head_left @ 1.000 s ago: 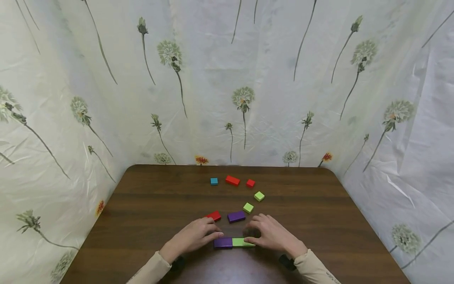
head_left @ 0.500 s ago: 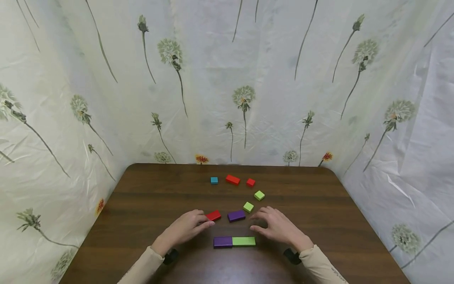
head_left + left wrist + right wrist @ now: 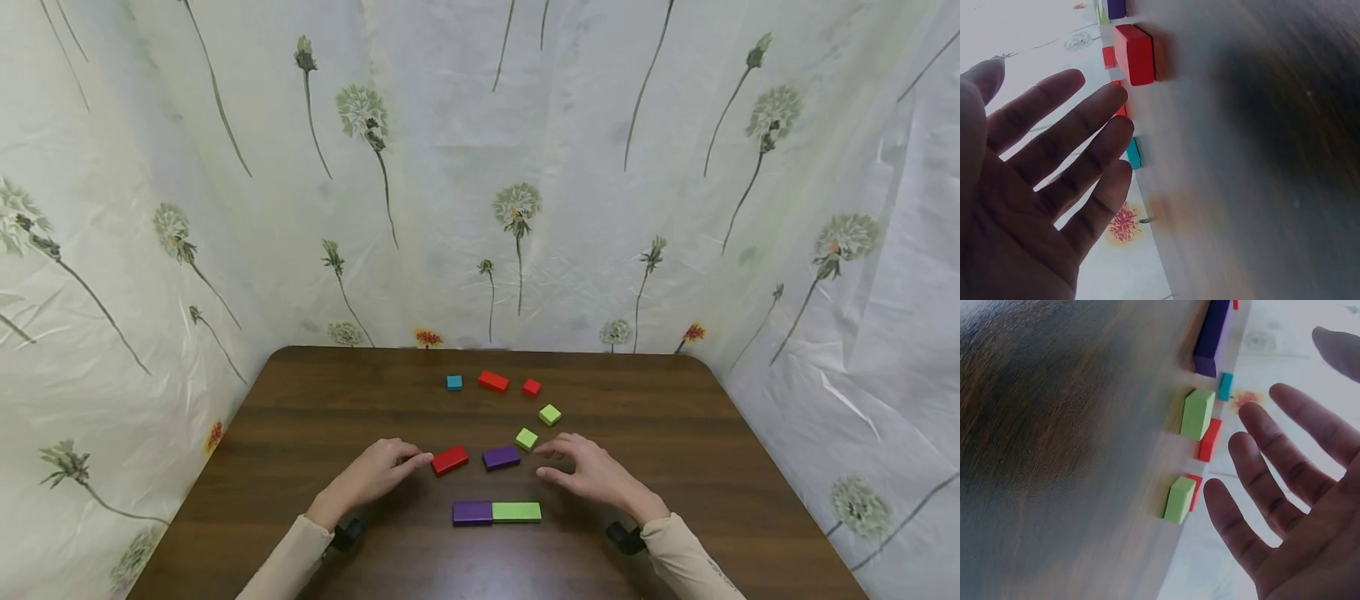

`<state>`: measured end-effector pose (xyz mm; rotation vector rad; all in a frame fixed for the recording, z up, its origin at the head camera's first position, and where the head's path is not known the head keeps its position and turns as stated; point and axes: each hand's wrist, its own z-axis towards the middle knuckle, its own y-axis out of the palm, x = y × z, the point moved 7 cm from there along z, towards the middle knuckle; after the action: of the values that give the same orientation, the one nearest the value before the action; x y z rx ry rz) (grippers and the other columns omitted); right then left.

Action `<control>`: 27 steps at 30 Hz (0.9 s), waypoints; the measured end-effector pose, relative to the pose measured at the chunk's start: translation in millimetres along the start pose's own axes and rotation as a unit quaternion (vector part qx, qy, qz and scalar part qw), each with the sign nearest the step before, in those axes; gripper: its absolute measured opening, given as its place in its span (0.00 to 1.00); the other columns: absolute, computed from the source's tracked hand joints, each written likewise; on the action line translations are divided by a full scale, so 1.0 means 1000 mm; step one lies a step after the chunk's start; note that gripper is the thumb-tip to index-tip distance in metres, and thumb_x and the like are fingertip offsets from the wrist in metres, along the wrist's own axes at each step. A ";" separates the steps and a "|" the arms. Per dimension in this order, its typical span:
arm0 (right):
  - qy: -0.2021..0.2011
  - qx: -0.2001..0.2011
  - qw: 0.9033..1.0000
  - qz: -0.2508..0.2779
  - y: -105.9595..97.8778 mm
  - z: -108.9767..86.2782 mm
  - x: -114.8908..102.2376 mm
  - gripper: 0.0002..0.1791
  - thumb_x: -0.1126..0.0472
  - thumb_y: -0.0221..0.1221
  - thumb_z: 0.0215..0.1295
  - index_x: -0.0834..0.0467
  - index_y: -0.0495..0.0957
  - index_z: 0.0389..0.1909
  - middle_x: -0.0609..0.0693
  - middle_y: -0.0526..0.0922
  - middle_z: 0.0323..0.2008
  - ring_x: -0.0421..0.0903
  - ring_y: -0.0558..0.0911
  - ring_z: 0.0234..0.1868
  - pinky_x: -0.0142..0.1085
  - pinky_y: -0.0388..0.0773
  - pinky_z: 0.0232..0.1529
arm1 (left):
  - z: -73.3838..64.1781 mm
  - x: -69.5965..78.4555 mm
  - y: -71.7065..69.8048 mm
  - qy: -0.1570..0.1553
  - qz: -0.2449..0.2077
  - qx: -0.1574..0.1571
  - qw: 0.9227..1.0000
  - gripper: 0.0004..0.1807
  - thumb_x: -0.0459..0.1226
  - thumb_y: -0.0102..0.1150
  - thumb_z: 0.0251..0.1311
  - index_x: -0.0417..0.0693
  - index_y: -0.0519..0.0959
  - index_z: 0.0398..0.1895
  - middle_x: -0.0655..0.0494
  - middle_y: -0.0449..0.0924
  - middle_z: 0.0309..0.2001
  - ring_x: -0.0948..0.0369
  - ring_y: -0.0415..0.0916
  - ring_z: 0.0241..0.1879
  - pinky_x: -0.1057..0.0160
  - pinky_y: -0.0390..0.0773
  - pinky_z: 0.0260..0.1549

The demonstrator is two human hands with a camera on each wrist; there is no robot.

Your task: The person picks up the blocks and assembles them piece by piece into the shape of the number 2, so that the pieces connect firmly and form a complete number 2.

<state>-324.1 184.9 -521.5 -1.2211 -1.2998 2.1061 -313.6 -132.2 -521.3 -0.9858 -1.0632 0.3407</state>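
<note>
My left hand [image 3: 372, 473] is held over the table just left of a red block [image 3: 450, 460]. In the left wrist view its fingers [image 3: 1063, 134] are spread and hold nothing. My right hand [image 3: 588, 473] hovers to the right of a purple block [image 3: 501, 457] and near a small green block [image 3: 527, 439]; the right wrist view shows its fingers [image 3: 1285, 469] loosely extended around nothing. Between the hands and closer to me, another purple block [image 3: 472, 513] and a long green block [image 3: 517, 512] lie end to end in a straight row.
Toward the back of the brown wooden table [image 3: 360, 392] lie a small blue block [image 3: 454, 382], a long red block [image 3: 493, 382] and a small red block [image 3: 532, 387]. A second small green block [image 3: 550, 414] is in front of them. A flower-print curtain [image 3: 435, 167] surrounds the table.
Both hands have come away from the purple and green row and moved apart, the left one leftward, the right one rightward. The row has stayed in place, now fully visible.
</note>
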 end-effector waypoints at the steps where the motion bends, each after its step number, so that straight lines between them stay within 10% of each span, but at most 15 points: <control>1: 0.001 0.000 1.000 0.003 0.000 0.000 0.001 0.25 0.33 0.56 0.61 0.44 0.81 0.51 0.34 0.78 0.48 0.42 0.79 0.49 0.43 0.76 0.48 | 0.000 -0.001 0.000 -0.005 0.002 -0.002 1.000 0.27 0.60 0.42 0.69 0.54 0.85 0.42 0.61 0.85 0.37 0.68 0.75 0.36 0.61 0.76 0.39; 27: -0.033 0.005 0.999 0.038 -0.009 0.026 0.002 0.28 0.39 0.60 0.62 0.49 0.75 0.59 0.46 0.82 0.48 0.38 0.79 0.46 0.37 0.77 0.47 | 0.006 -0.015 -0.019 -0.016 -0.028 0.008 0.999 0.25 0.56 0.46 0.69 0.48 0.84 0.44 0.55 0.86 0.37 0.66 0.75 0.31 0.65 0.76 0.34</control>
<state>-347.7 177.3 -510.2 -1.2234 -1.2875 2.2217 -329.8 -149.7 -514.1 -0.9377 -1.1140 0.3197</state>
